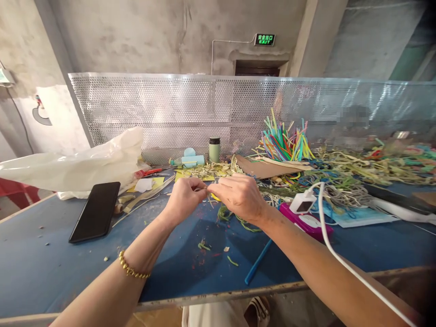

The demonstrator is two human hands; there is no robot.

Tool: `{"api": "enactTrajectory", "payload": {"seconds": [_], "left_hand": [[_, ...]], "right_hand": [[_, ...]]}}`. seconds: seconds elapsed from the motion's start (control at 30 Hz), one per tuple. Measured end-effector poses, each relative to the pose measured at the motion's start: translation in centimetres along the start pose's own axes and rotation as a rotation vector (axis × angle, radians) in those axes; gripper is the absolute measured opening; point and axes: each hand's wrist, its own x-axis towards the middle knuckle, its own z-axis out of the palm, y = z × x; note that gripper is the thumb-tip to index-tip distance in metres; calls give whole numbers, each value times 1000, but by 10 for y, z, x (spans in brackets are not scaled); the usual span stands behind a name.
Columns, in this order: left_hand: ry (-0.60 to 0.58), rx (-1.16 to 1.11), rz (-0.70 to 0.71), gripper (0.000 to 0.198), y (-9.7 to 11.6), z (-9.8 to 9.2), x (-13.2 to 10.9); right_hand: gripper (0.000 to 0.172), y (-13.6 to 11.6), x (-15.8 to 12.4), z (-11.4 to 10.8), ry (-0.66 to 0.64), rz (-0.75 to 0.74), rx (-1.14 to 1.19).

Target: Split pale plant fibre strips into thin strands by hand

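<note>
My left hand (187,196) and my right hand (240,194) meet above the middle of the blue table (163,259). Both are closed in a pinch, fingertips touching or nearly so. A thin bit of something shows between them, too small to name. Below my right hand lies a tangle of green strands (225,213). Small green and pale scraps (203,245) are scattered on the tabletop nearer to me. A blue stick (258,262) lies beneath my right forearm.
A black phone (95,211) and a white plastic bag (112,156) are at left. Behind my hands stand a green bottle (214,150) and colourful pipe cleaners (286,141). On the right, a white cable (323,227) hangs from a plug (302,202) by a magenta box (318,229).
</note>
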Motion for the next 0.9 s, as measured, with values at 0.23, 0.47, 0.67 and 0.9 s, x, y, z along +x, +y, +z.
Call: {"api": "enactTrajectory", "payload": {"seconds": [0.23,0.47,0.67,0.9], "left_hand": [[-302,-78,41,11,7,-5,-5],[-386,-549,-155,10,16,-10,-7],[-205,-780,-240,15,9,-6,-1],[68,-622,-181,16,2,-2,3]], "right_hand": [[22,18,0,5,83,387,605],[30,22,1,11,-111,770,1296],[29,14,1,18,-74,818,1291],[20,7,0,7,0,469,593]]}}
